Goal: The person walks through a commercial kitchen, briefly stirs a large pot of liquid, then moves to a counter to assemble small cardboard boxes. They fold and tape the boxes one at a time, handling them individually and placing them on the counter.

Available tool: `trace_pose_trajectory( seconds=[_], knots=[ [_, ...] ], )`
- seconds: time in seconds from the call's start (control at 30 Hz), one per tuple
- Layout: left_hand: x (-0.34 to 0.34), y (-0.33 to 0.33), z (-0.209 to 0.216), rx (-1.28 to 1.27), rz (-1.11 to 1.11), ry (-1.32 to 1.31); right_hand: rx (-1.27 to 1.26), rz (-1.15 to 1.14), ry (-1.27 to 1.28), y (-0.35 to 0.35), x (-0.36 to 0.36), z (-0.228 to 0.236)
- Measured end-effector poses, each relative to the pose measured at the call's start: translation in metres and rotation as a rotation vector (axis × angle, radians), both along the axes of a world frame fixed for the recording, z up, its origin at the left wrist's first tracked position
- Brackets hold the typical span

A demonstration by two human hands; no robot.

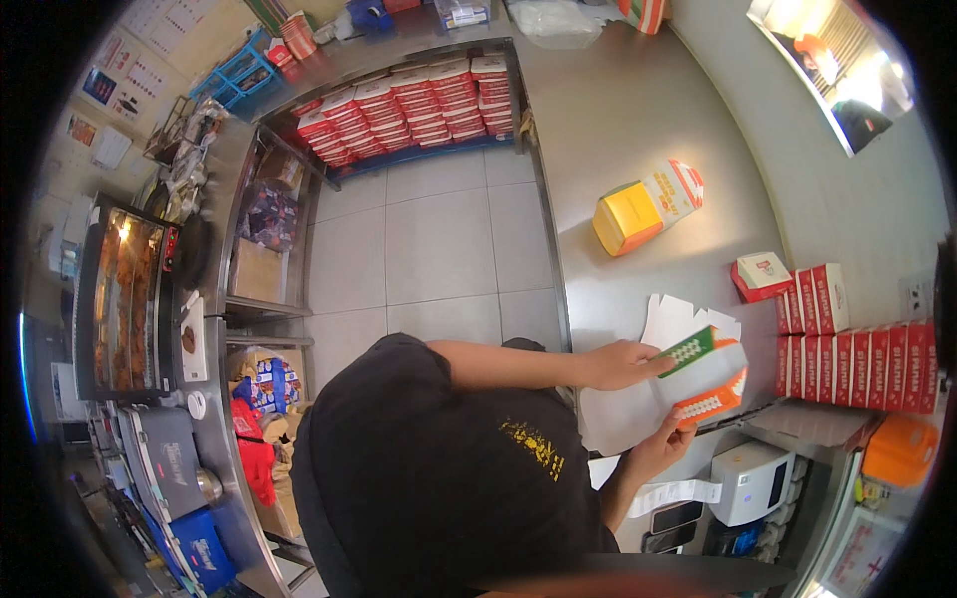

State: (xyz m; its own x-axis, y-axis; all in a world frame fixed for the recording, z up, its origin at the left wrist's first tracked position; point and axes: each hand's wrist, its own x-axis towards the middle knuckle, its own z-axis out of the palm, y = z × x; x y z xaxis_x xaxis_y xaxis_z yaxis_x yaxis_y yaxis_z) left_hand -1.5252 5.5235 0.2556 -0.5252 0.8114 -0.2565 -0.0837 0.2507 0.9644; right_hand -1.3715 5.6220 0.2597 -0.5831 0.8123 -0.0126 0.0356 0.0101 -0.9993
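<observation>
A part-opened folding carton [710, 371], with a green panel, an orange panel and a white inside, is between my two hands over the steel counter. My left hand [628, 365] reaches across and pinches the edge of the green panel. Nearer the counter's front edge, my right hand [662, 450] grips the orange panel with thumb and fingers. White card sheets [670, 317] with notched edges lie flat under the carton. Farther along the counter a yellow and white gable-top carton [646, 209] rests, touched by neither hand.
Stacked red and white boxes [852, 367] line the wall, beside a single small box [761, 276]. Below the counter sit a white printer [755, 483] and two phones [676, 516]. More boxes [409, 110] fill a far shelf. A lit food warmer [125, 299] stands opposite.
</observation>
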Motion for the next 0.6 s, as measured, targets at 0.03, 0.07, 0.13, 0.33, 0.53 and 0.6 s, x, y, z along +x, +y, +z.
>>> trace_pose_trajectory(
  seconds=[0.03,0.07,0.13,0.33,0.53,0.6],
  knots=[
    [0.002,-0.003,-0.005,0.013,0.028,-0.048,0.089,0.024,-0.031,0.005,0.0,-0.005],
    [0.002,-0.002,-0.011,0.029,0.048,-0.095,0.18,0.041,-0.062,0.01,-0.001,-0.009],
    [0.001,0.005,-0.028,0.175,0.042,-0.155,0.241,0.069,-0.061,0.016,-0.005,-0.011],
    [-0.038,0.019,-0.049,0.324,0.339,0.414,0.036,0.103,-0.014,0.022,-0.02,0.002],
    [-0.167,-0.076,0.082,0.975,0.965,0.092,-0.032,0.002,0.032,0.037,-0.013,-0.009],
    [-0.163,-0.069,0.074,0.804,0.814,0.016,-0.01,-0.043,0.058,0.032,-0.02,0.001]
  ],
)
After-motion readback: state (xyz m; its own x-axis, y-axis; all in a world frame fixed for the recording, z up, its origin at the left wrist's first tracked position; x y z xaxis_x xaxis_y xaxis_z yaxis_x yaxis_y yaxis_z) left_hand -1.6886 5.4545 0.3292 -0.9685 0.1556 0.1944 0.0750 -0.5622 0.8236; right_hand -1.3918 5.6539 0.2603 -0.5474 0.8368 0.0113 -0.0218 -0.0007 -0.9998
